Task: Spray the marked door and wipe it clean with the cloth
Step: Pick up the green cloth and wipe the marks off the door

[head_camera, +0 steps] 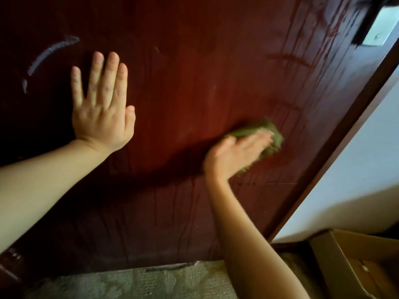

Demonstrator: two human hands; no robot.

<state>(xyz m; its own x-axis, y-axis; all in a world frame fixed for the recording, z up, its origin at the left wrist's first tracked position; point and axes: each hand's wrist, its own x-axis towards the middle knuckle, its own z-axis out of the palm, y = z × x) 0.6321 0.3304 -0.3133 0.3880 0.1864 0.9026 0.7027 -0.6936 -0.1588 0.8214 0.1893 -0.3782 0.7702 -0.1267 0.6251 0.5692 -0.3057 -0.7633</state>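
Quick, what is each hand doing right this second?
Left hand: open, flat against the door, holding nothing.
Right hand: pressing the green cloth on the door; blurred, so the grip cannot be told.

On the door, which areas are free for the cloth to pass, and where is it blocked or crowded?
The door is bare between the left hand and the green cloth, and below both forearms down to the floor. The left hand, pressed flat, blocks the part beside the white chalk mark. The right hand covers the cloth. The top right is crowded by the metal lock plate.
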